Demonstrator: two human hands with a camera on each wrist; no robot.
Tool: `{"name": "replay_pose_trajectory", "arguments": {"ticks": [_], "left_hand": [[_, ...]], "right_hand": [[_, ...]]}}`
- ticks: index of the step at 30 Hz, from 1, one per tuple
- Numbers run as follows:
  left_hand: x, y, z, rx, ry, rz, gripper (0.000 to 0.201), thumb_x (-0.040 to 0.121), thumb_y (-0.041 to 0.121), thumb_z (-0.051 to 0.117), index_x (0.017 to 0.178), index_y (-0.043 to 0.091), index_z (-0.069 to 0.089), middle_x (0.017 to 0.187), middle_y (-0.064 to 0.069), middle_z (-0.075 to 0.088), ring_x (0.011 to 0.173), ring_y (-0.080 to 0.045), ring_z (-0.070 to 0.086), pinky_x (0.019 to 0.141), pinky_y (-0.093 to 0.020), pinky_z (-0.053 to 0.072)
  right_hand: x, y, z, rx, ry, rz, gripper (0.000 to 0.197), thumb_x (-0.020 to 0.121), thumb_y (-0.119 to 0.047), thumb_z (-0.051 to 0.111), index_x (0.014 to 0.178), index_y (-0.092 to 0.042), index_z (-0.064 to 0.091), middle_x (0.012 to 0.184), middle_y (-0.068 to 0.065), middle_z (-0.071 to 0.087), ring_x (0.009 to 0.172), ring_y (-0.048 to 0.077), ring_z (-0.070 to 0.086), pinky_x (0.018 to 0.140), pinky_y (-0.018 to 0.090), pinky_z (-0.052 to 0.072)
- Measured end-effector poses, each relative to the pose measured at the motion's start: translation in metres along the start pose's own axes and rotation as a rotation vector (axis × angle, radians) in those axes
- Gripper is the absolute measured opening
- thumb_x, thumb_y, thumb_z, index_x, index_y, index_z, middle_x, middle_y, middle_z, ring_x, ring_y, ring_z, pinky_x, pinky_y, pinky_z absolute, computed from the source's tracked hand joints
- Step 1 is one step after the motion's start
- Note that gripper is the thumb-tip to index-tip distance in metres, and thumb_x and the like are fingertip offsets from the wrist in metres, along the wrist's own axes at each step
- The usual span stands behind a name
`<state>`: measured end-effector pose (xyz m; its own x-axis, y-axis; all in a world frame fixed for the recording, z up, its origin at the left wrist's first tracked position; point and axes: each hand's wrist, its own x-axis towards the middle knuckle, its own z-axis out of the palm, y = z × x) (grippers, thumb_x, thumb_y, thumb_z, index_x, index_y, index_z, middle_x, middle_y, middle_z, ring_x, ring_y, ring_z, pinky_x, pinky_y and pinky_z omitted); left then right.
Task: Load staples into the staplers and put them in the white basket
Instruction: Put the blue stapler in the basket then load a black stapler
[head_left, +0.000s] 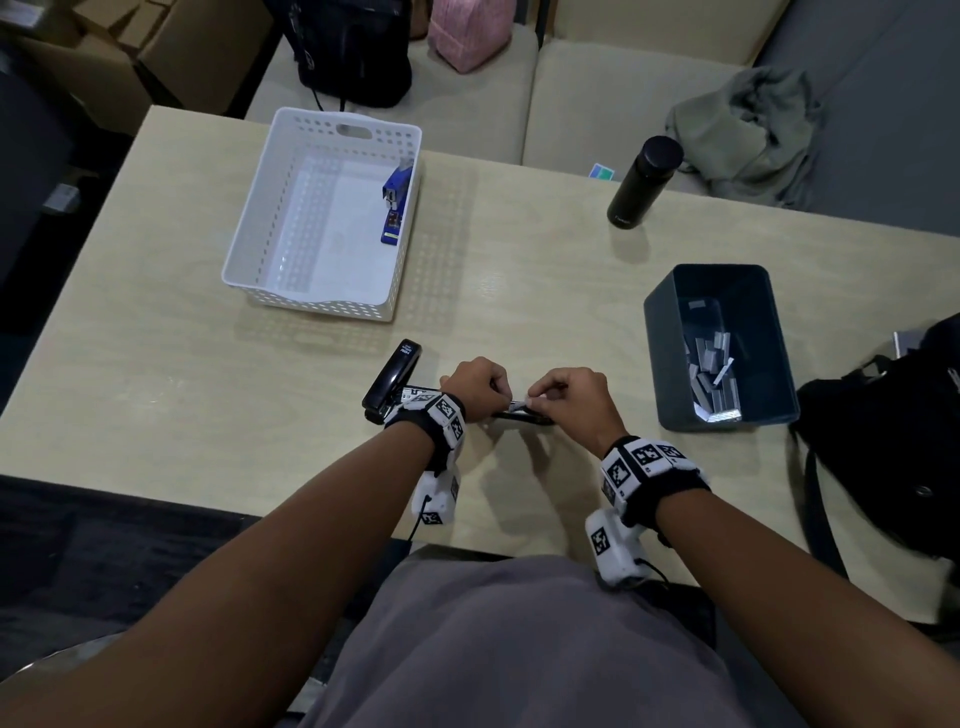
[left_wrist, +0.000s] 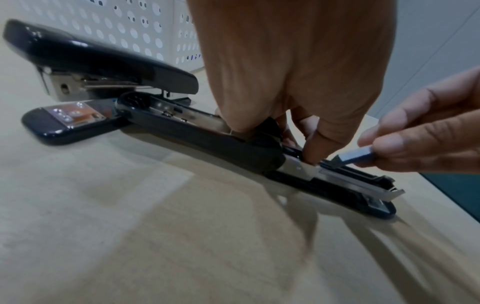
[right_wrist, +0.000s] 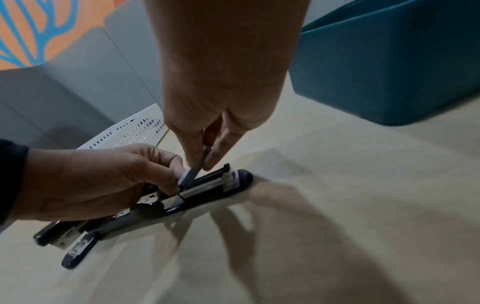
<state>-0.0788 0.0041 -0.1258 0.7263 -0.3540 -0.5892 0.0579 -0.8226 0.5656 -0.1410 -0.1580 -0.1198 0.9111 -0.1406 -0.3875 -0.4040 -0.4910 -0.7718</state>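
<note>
Closest to the person is the edge of the table (head_left: 156, 364), with both hands just past it. On the table lies an open black stapler (left_wrist: 207, 139), folded flat so its metal track faces up. This stapler is the thing to find the other things by.

The left hand (head_left: 472, 382) sits on top of the stapler. Its fingers are curled down and press on the middle part, and one fingertip touches the metal track. The right hand (head_left: 569, 395) is at the stapler's right end. Its thumb and first fingers are pinched tight on a strip of staples (left_wrist: 355, 157). The strip is tilted, and its low end touches the track right by the left fingertip.

A second black stapler (head_left: 387, 376), shut, lies just left of the open one and touches its left end.

To the right of the open stapler, a bit farther back, stands a dark bin (head_left: 670, 374) with many more staple strips inside.

Farther back and to the left is the white basket (head_left: 249, 218). A blue stapler (head_left: 395, 200) lies in it, against its right wall.

Farthest back on the right stands a black bottle (head_left: 644, 182).
</note>
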Motion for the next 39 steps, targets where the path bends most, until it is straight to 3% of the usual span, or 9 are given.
{"name": "replay_pose_trajectory", "arguments": {"ticks": [5,8,12,17,26,28,34,39], "left_hand": [[-0.001,0.000,0.000,-0.010,0.010,0.000,0.018,0.076,0.014,0.064,0.061,0.022,0.059,0.060,0.013,0.059,0.078,-0.015,0.059,0.091,-0.040,0.047],[-0.001,0.000,0.000,-0.010,0.014,-0.005,0.017,0.074,0.011,0.059,0.061,0.021,0.059,0.059,0.012,0.059,0.077,-0.017,0.061,0.089,-0.040,0.047],[-0.001,0.001,0.000,-0.006,0.015,-0.004,0.019,0.073,0.009,0.058,0.058,0.021,0.057,0.059,0.012,0.058,0.076,-0.016,0.059,0.088,-0.040,0.047],[0.000,0.001,-0.001,0.009,0.013,-0.005,0.014,0.072,0.009,0.059,0.064,0.020,0.059,0.059,0.012,0.058,0.074,-0.015,0.057,0.084,-0.037,0.048],[0.003,0.000,-0.001,-0.007,0.002,-0.004,0.012,0.073,0.010,0.058,0.065,0.019,0.060,0.065,0.010,0.061,0.078,-0.021,0.062,0.085,-0.041,0.050],[0.003,0.000,0.000,-0.010,0.014,-0.008,0.008,0.074,0.011,0.059,0.070,0.016,0.064,0.069,0.006,0.063,0.082,-0.023,0.064,0.085,-0.040,0.050],[0.001,0.000,-0.001,-0.010,0.010,-0.011,0.011,0.075,0.011,0.060,0.067,0.019,0.060,0.066,0.009,0.060,0.078,-0.020,0.061,0.086,-0.040,0.050],[0.001,0.001,0.001,-0.012,0.026,-0.023,0.010,0.075,0.011,0.055,0.073,0.015,0.065,0.079,-0.003,0.069,0.087,-0.027,0.064,0.087,-0.041,0.051]], "right_hand": [[0.000,-0.002,0.004,-0.106,-0.022,-0.112,0.012,0.069,0.000,0.076,0.073,-0.010,0.071,0.078,0.001,0.067,0.067,0.010,0.063,0.063,0.016,0.050],[-0.002,-0.003,0.005,-0.338,-0.114,-0.246,0.015,0.068,0.001,0.069,0.073,-0.013,0.068,0.077,-0.004,0.059,0.068,0.015,0.057,0.062,0.028,0.049],[-0.003,-0.003,0.004,-0.478,-0.177,-0.246,0.016,0.071,-0.005,0.062,0.081,-0.016,0.069,0.082,0.000,0.066,0.076,0.021,0.061,0.066,0.037,0.053],[0.001,-0.003,0.000,-0.412,-0.170,-0.237,0.015,0.069,-0.008,0.067,0.078,-0.020,0.066,0.076,-0.003,0.065,0.071,0.018,0.058,0.065,0.040,0.052],[0.003,-0.005,0.004,-0.405,-0.155,-0.208,0.005,0.073,-0.019,0.066,0.077,-0.021,0.065,0.079,-0.002,0.068,0.076,0.021,0.062,0.066,0.040,0.053],[0.002,-0.007,0.005,-0.411,-0.154,-0.201,0.008,0.072,-0.017,0.066,0.079,-0.021,0.066,0.082,-0.001,0.069,0.079,0.021,0.062,0.067,0.040,0.053],[0.000,-0.006,0.011,-0.383,-0.129,-0.201,0.013,0.070,-0.008,0.064,0.077,-0.018,0.065,0.080,-0.002,0.068,0.075,0.021,0.061,0.064,0.040,0.052],[-0.002,-0.002,0.013,-0.378,-0.107,-0.213,0.016,0.069,-0.004,0.064,0.079,-0.016,0.066,0.081,0.001,0.069,0.076,0.022,0.062,0.064,0.039,0.052]]}}
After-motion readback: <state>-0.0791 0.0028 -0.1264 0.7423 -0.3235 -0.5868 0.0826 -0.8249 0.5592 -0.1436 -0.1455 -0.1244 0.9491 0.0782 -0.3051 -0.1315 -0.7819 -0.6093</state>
